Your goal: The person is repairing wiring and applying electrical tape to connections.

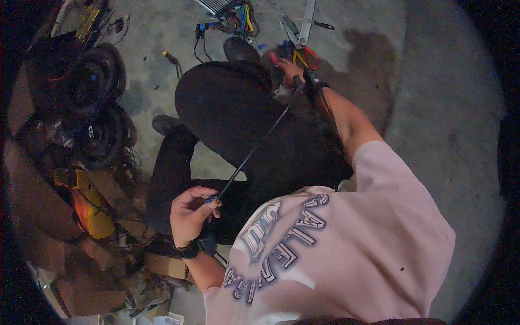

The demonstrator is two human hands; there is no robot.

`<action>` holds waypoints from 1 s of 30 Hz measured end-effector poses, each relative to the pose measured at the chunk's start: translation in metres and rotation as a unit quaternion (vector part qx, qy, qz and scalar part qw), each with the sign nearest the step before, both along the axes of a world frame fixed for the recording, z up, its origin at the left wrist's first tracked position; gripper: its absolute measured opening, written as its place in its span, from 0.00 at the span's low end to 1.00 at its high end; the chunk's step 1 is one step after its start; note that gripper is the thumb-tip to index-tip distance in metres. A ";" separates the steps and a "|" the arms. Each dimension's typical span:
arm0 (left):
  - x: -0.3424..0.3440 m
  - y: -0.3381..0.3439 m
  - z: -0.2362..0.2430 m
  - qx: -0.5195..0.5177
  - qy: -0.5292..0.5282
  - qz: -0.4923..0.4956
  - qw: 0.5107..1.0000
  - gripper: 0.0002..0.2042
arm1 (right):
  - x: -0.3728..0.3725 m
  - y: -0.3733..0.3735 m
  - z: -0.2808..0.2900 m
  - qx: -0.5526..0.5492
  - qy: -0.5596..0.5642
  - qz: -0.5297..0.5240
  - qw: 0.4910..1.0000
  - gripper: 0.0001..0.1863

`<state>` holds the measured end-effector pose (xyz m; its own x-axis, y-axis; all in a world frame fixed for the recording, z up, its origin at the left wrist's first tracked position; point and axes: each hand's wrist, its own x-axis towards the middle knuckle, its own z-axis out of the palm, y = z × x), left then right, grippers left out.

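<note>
My left hand (pixel 189 216) is closed in a pinch on a small blue cable connector (pixel 213 200), held above my lap. From it a dark cable (pixel 250 156) runs up across my legs towards my right wrist. My right hand (pixel 291 73) is stretched out low over the floor beyond my knee, its fingers closed at a red-handled tool (pixel 273 57); the rest of that tool cannot be made out. Just beside these fingers lie scissors with orange-red handles (pixel 310 56) and a tool with yellow handles (pixel 297 57).
Bundled coloured wires (pixel 241 20) and a ruler-like metal bar (pixel 308 24) lie at the far side. Dark round wheel-like parts (pixel 95 81) stand at the left, with cardboard boxes (pixel 49 254) and a yellow-orange piece (pixel 93 208) nearer. A short cable (pixel 174 62) rests on the concrete floor.
</note>
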<state>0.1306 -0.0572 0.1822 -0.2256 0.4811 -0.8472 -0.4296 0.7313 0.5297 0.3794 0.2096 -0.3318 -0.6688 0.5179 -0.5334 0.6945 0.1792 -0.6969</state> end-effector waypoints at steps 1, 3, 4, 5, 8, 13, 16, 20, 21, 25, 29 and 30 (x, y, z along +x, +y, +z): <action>-0.006 -0.001 0.008 0.007 -0.015 0.002 1.000 0.11 | -0.005 0.008 -0.014 0.011 0.007 0.001 1.000 0.33; -0.010 0.000 0.008 0.018 -0.008 0.005 1.000 0.11 | -0.014 0.037 -0.025 0.036 0.025 0.024 0.999 0.36; -0.007 0.001 0.005 0.017 0.011 0.017 1.000 0.11 | -0.039 0.045 -0.003 0.053 0.023 0.077 0.995 0.35; -0.006 0.002 0.005 0.010 0.000 0.051 0.999 0.11 | -0.061 0.058 0.022 0.077 0.022 0.126 0.989 0.35; -0.008 -0.003 -0.004 0.041 0.000 0.044 0.998 0.12 | -0.104 0.067 0.068 0.128 -0.065 0.195 0.970 0.32; -0.002 -0.007 -0.009 0.072 0.005 -0.020 0.997 0.14 | -0.084 0.043 0.015 0.099 -0.035 0.159 0.982 0.27; -0.009 0.002 -0.011 0.091 -0.002 -0.057 0.994 0.13 | -0.042 0.041 -0.031 0.222 0.103 0.124 0.962 0.20; -0.005 0.002 -0.011 0.105 0.031 -0.073 0.991 0.12 | -0.029 0.036 -0.026 0.198 0.026 0.166 0.966 0.21; -0.005 0.002 -0.011 0.110 0.034 -0.073 0.991 0.11 | -0.027 0.038 -0.015 0.187 -0.013 0.180 0.966 0.21; -0.012 0.007 -0.007 0.109 0.016 -0.063 0.992 0.11 | -0.031 0.073 0.031 0.151 -0.127 0.223 0.955 0.22; -0.009 0.005 -0.003 0.108 0.035 -0.093 0.989 0.10 | -0.066 0.122 0.103 -0.036 0.080 0.211 0.974 0.21; -0.009 0.005 -0.004 0.109 0.032 -0.096 0.989 0.10 | -0.070 0.133 0.105 -0.028 0.079 0.211 0.974 0.21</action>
